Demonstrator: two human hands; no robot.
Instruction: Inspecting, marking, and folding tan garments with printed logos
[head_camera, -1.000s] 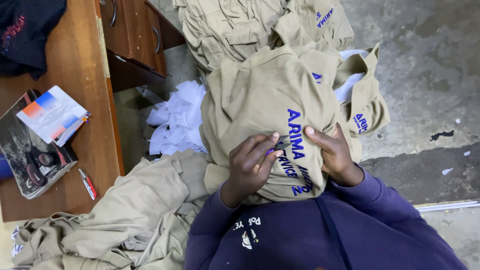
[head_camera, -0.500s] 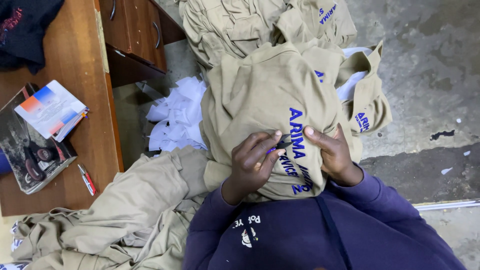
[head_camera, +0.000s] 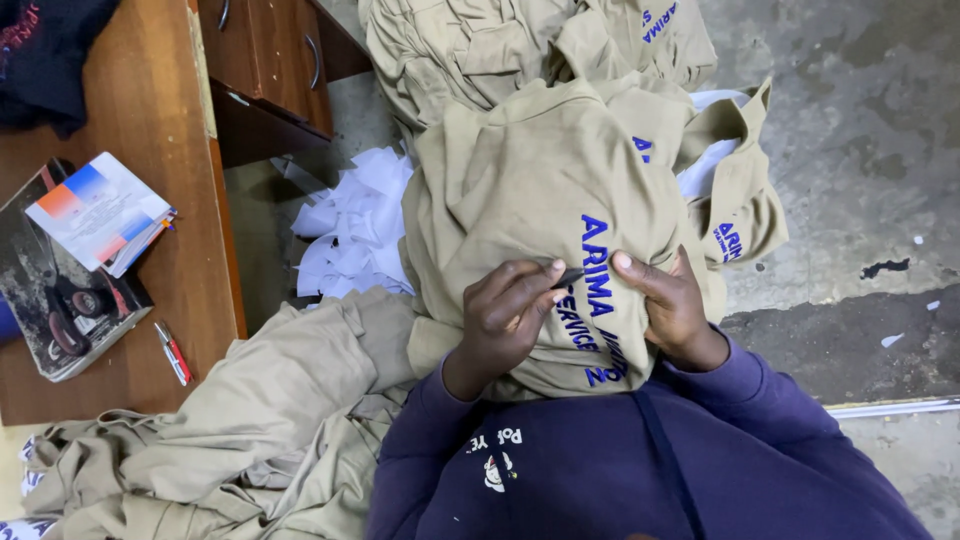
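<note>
Here your left hand (head_camera: 510, 315) rests on a khaki garment (head_camera: 520, 200) draped over your lap, its grip narrow, fingers pinched around a small dark tool (head_camera: 570, 277) whose tip sits at the blue lettering stitched on the cloth. Your right hand (head_camera: 665, 305) lies just beside it on the same garment, thumb stretched toward the tool, fingers curled over the fabric's far edge and pressing it flat; that grip holds the cloth. More khaki garments (head_camera: 470, 45) are heaped beyond it, and another khaki heap (head_camera: 230, 430) spills to your left. White paper scraps (head_camera: 350, 225) lie on the floor (head_camera: 850, 130) between them. On the wooden surface (head_camera: 130, 110) to your left sit a booklet (head_camera: 100, 210) and a red pen (head_camera: 173, 352).
</note>
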